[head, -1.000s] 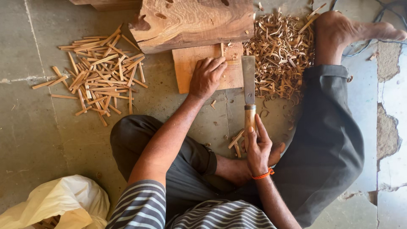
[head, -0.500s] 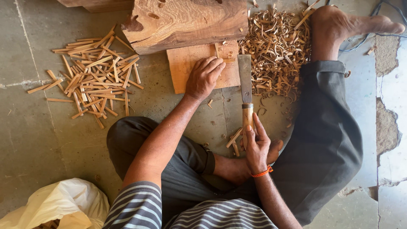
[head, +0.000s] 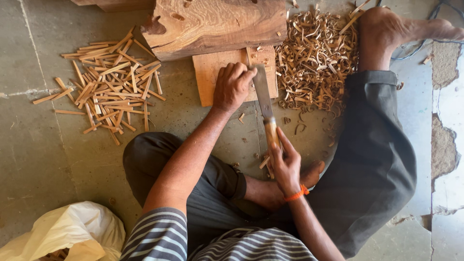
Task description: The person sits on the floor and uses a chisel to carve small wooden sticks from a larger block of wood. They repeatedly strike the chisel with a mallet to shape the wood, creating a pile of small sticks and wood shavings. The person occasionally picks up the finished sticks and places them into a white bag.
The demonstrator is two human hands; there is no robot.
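White bag (head: 67, 232) at 7 o'clock on floor, right hand (head: 285, 164) grasping knife (head: 266, 108), left hand (head: 233, 87) clenched on flat board (head: 208, 72), blade now beside its fingers, previously apart.

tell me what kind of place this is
Probably an informal woodworking spot on a bare stone floor. The right hand holds a long knife over a small wooden board, with a pile of cut wooden sticks and a heap of curled shavings alongside.

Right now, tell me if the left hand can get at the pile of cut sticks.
Probably yes. The left hand rests on the small board; bare floor lies between it and the stick pile, nothing blocking.
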